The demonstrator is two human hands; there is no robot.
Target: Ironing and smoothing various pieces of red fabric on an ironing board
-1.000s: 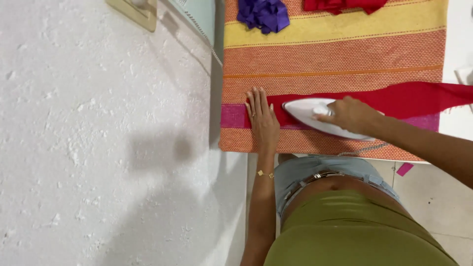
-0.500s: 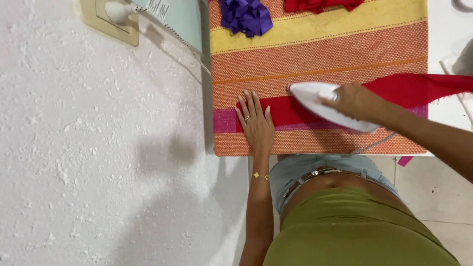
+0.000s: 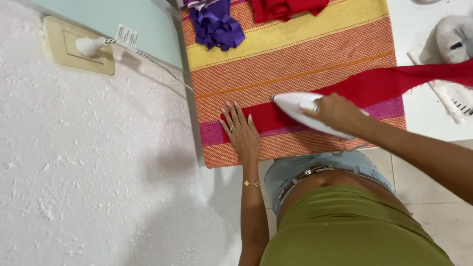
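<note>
Looks like a room in a home, set up for ironing: striped woven cloth (image 3: 295,54) in yellow, orange and pink spread over a small table, a white iron (image 3: 308,113) on a red fabric strip (image 3: 394,81), its cord plugged into a beige wall socket (image 3: 79,47) on rough white plaster (pale tiled floor (image 3: 438,182) below), with purple cloth (image 3: 217,24) heaped nearby

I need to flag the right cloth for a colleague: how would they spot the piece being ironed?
Find the striped orange, yellow and pink board cover. Across its near end lies a long red strip, trailing off the right edge. Unlike the bunched purple cloth at the far end, it lies flat, with the left hand on one end and the white iron on it.
</note>
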